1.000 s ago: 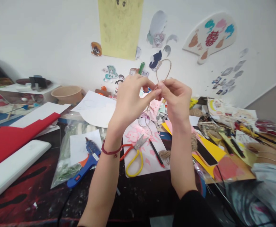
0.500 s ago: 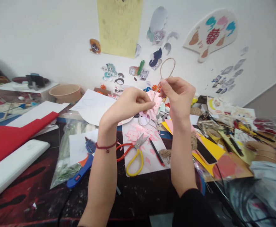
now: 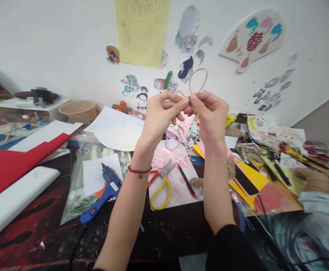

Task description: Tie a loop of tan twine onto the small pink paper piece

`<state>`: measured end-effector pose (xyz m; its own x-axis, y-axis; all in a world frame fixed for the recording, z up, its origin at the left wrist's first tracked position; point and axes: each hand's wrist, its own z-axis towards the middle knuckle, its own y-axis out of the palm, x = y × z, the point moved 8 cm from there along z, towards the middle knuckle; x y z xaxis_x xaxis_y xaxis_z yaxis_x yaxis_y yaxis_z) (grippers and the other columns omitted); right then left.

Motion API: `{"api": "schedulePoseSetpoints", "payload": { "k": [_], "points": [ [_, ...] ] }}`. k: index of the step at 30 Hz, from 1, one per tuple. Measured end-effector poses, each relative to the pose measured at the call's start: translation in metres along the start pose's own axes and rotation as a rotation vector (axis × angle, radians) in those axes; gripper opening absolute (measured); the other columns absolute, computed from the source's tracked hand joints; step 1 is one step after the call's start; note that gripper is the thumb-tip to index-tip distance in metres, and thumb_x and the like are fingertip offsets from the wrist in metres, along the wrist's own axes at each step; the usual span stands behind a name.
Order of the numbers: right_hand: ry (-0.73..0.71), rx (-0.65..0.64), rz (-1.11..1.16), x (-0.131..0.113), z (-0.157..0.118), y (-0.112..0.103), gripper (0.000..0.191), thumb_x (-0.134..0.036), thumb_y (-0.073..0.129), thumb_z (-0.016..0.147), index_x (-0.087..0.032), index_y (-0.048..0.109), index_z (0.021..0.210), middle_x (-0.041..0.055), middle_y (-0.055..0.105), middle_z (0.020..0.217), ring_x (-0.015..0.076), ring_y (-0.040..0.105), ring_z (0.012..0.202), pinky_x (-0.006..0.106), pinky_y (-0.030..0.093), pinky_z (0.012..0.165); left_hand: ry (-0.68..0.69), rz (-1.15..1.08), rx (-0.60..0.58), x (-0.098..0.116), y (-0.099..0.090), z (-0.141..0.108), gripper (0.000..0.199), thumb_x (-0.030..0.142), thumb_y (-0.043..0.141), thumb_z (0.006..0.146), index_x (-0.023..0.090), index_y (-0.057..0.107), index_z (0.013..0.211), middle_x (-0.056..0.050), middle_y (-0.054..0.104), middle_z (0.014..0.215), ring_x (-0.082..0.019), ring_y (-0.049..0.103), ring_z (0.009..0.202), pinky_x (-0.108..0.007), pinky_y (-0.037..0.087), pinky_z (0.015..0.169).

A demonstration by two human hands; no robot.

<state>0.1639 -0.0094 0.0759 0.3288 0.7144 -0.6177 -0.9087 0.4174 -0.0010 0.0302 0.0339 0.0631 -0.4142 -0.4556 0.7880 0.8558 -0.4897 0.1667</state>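
Note:
A loop of thin brown twine (image 3: 198, 70) stands up above my right hand (image 3: 211, 109), whose thumb and fingers pinch its base. My left hand (image 3: 164, 109) is beside it, thumb and forefinger pinched on the twine, with the two hands' fingertips nearly touching. A short bend of twine shows above the left fingers. Below the hands lie a clear ring like a tape roll (image 3: 172, 142), scissors with red and yellow handles (image 3: 164, 184) and a black and red pen (image 3: 187, 180) on a pink-patterned sheet (image 3: 178, 199).
A blue glue gun (image 3: 100, 203) lies left of my left forearm, by a plastic bag (image 3: 74, 192). Farther left are a white case (image 3: 20, 199) and red sheet (image 3: 20, 162). At right are a phone (image 3: 246, 180), yellow paper (image 3: 256, 180) and another person's arm (image 3: 313, 180).
My left hand has moved up and right to meet my right hand at the twine. The loop has shifted slightly left, and a small bend of twine now shows above the left fingers.

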Motion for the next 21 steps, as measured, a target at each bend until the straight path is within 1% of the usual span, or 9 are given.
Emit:
{"api": "schedulePoseSetpoints", "payload": {
  "k": [2,4,6,8,12,16,18,21],
  "points": [
    [0.010,-0.020,0.024,0.0002,-0.0002,0.0013,0.028,-0.052,0.078,0.082,-0.025,0.071,0.080,-0.0022,0.066,0.070,0.0118,0.064,0.062,0.028,0.057,0.060,0.046,0.050,0.039,0.0022,-0.0011,0.0002,0.029,0.041,0.079,0.086,0.019,0.061,0.078,-0.001,0.072,0.069,-0.010,0.063,0.058,-0.023,0.046,0.049],
    [0.023,-0.028,0.045,0.0010,-0.0001,0.0018,0.028,-0.051,0.079,0.082,-0.024,0.072,0.081,-0.0028,0.066,0.069,0.0111,0.063,0.060,0.027,0.056,0.059,0.114,0.106,0.093,0.0054,-0.0034,0.0003,0.030,0.041,0.079,0.086,0.020,0.061,0.075,-0.001,0.072,0.073,-0.011,0.066,0.067,-0.025,0.051,0.056],
    [0.040,-0.039,0.062,0.0021,0.0002,0.0023,0.027,-0.050,0.080,0.080,-0.024,0.073,0.081,-0.0034,0.067,0.068,0.0106,0.064,0.059,0.026,0.056,0.059,0.170,0.149,0.149,0.0070,-0.0057,0.0003,0.030,0.039,0.080,0.085,0.020,0.061,0.073,-0.001,0.073,0.079,-0.012,0.067,0.076,-0.026,0.054,0.065],
    [0.055,-0.059,0.086,0.0029,0.0005,0.0032,0.027,-0.049,0.082,0.079,-0.023,0.074,0.081,-0.0034,0.068,0.068,0.0103,0.065,0.058,0.026,0.056,0.058,0.192,0.169,0.188,0.0057,-0.0069,0.0005,0.028,0.036,0.080,0.085,0.020,0.061,0.072,0.000,0.073,0.081,-0.012,0.067,0.080,-0.026,0.054,0.070],
    [0.062,-0.063,0.087,0.0028,0.0011,0.0026,0.030,-0.050,0.083,0.077,-0.022,0.073,0.081,-0.0028,0.069,0.068,0.0102,0.066,0.057,0.025,0.056,0.057,0.213,0.175,0.211,0.0024,-0.0038,-0.0001,0.025,0.030,0.077,0.087,0.020,0.061,0.072,-0.001,0.072,0.079,-0.012,0.066,0.076,-0.026,0.052,0.068],
    [0.036,-0.033,0.031,0.0013,0.0015,0.0011,0.033,-0.052,0.083,0.077,-0.021,0.070,0.078,-0.0033,0.066,0.064,0.0096,0.062,0.054,0.024,0.052,0.051,0.212,0.271,0.235,0.0015,-0.0015,-0.0024,0.026,0.035,0.076,0.088,0.020,0.060,0.073,0.000,0.073,0.079,-0.011,0.061,0.068,-0.025,0.048,0.061],
    [0.007,-0.010,0.030,-0.0007,0.0017,-0.0005,0.033,-0.051,0.083,0.076,-0.022,0.069,0.076,-0.0035,0.064,0.063,0.0092,0.060,0.053,0.024,0.050,0.050,0.211,0.324,0.206,0.0018,-0.0007,-0.0019,0.026,0.039,0.076,0.087,0.021,0.063,0.076,-0.001,0.073,0.080,-0.011,0.060,0.065,-0.026,0.046,0.059],
    [-0.028,0.028,0.005,-0.0030,0.0019,-0.0043,0.032,-0.052,0.081,0.078,-0.022,0.068,0.077,-0.0030,0.064,0.067,0.0092,0.058,0.054,0.025,0.050,0.051,0.220,0.340,0.067,0.0030,0.0031,0.0013,0.023,0.041,0.079,0.084,0.021,0.069,0.083,-0.002,0.075,0.087,-0.012,0.062,0.069,-0.026,0.046,0.061]
  ]
}}
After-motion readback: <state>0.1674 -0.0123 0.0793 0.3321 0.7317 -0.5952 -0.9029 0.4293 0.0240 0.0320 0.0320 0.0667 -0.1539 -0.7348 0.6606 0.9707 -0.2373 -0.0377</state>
